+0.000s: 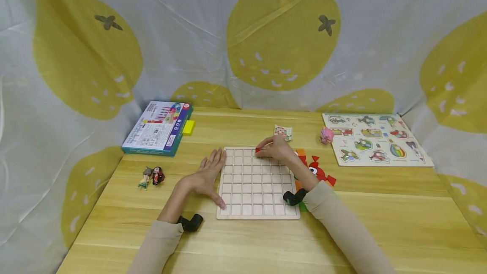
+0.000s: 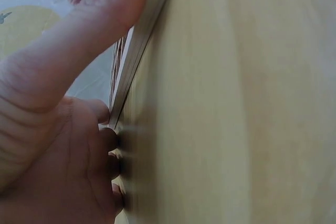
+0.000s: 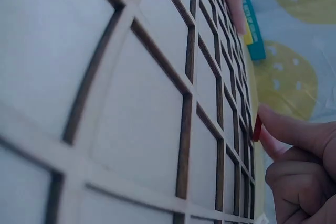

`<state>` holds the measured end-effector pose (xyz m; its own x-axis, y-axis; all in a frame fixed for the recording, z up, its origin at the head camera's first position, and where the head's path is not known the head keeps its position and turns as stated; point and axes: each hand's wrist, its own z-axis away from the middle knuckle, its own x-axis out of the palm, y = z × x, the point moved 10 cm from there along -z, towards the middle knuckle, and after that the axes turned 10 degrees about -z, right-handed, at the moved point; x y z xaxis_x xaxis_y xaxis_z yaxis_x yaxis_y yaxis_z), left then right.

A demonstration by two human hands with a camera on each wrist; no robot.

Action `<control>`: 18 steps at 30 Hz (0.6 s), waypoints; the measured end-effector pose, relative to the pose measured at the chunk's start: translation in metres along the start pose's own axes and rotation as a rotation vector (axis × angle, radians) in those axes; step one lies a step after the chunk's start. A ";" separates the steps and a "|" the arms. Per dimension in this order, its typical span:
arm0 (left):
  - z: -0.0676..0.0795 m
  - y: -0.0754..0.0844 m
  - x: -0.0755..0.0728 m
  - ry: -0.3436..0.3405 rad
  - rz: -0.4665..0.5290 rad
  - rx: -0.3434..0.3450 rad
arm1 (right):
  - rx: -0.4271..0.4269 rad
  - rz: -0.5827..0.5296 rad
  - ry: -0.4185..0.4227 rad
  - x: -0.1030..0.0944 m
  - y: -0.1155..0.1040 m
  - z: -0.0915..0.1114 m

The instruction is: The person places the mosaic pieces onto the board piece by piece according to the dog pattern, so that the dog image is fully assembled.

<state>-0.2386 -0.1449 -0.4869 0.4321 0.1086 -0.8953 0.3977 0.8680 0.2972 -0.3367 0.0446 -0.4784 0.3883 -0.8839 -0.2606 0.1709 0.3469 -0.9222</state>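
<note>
A wooden grid board (image 1: 247, 200) with rows of square cells lies flat on the table. My left hand (image 1: 205, 175) rests along its left edge, fingers spread and straight, thumb at the lower left corner; the left wrist view shows the palm beside the board's side. At the far edge, my right hand (image 1: 277, 149) pinches a small red piece (image 3: 257, 128) between thumb and fingertips, over the top row of cells. Red pieces (image 1: 316, 169), some with a white-and-black eye print, lie right of the board, partly hidden under the right forearm.
A puzzle box (image 1: 157, 128) sits at the back left with a yellow block (image 1: 188, 127) against it. Two small figurines (image 1: 151, 176) lie at left. Behind the board is a printed card (image 1: 283, 132); a pink toy (image 1: 326, 135) touches a picture puzzle board (image 1: 380, 141) at right.
</note>
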 end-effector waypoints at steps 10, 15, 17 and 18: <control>0.000 0.000 0.000 -0.005 -0.007 -0.006 | 0.003 -0.023 0.030 0.010 0.004 -0.008; 0.000 0.000 0.000 -0.003 0.000 -0.004 | -0.025 0.014 0.076 0.007 0.003 -0.009; 0.000 0.000 0.000 0.000 0.001 -0.004 | -0.040 0.025 0.087 0.006 0.001 -0.010; 0.000 -0.001 0.000 0.002 0.002 -0.004 | -0.054 0.033 0.091 0.006 0.000 -0.010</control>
<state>-0.2387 -0.1456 -0.4866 0.4309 0.1115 -0.8955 0.3939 0.8696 0.2978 -0.3432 0.0365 -0.4824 0.3090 -0.8979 -0.3136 0.1094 0.3612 -0.9261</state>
